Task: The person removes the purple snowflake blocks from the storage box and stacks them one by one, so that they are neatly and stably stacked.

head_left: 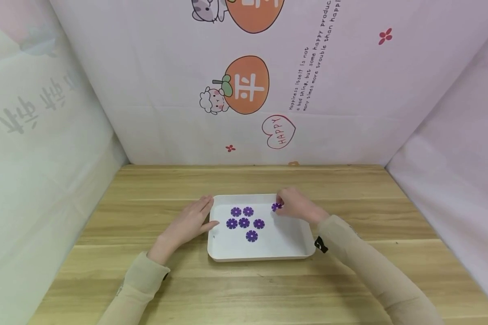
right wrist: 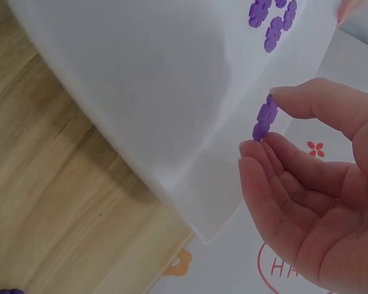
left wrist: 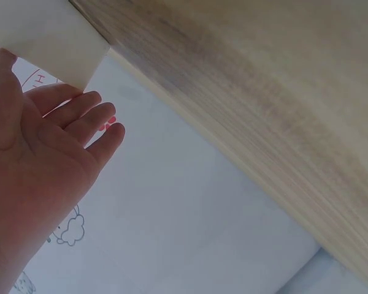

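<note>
The right hand [head_left: 294, 205] is pinching a notched disc [right wrist: 267, 117], six purple discs [head_left: 242, 224] lying left of its fingers; the left hand [head_left: 190, 222] is touching the tray [head_left: 276, 246], fingers extended.

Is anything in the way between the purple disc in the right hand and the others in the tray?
Nothing visible. The right hand pinches its disc near the tray's far right; between it and the other six discs shows only bare tray. The left hand is beyond them, at the left edge.
</note>
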The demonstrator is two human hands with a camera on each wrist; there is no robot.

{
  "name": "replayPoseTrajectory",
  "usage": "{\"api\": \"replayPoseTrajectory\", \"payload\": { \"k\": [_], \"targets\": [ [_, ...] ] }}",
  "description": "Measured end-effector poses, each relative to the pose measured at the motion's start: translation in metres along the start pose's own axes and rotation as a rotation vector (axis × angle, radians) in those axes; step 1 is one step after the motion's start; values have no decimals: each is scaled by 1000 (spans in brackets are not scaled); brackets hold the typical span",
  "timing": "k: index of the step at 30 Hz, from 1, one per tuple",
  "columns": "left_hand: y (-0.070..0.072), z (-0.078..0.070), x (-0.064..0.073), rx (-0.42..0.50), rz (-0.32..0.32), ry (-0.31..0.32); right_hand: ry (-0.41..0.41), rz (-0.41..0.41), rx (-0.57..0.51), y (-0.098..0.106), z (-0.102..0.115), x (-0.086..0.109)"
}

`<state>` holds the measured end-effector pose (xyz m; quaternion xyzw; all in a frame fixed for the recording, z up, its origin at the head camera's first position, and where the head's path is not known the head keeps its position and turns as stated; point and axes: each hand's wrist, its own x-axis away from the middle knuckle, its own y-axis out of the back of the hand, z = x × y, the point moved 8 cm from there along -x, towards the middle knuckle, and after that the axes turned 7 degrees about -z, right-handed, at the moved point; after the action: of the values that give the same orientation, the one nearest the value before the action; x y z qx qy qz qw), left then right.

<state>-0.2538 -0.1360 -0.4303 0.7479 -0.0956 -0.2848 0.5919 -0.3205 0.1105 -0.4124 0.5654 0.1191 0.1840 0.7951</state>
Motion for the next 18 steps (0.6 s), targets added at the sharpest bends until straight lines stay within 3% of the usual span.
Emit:
{"api": "replayPoseTrajectory", "payload": {
  "k": [10, 18],
  "targets": [
    [2, -3, -1, -4, 5, -7, 58, -74, 19, 11, -12, 9],
    [2, -2, 0, -4, -5, -6, 50, -99, 19, 19, -18, 17]
  ]
}}
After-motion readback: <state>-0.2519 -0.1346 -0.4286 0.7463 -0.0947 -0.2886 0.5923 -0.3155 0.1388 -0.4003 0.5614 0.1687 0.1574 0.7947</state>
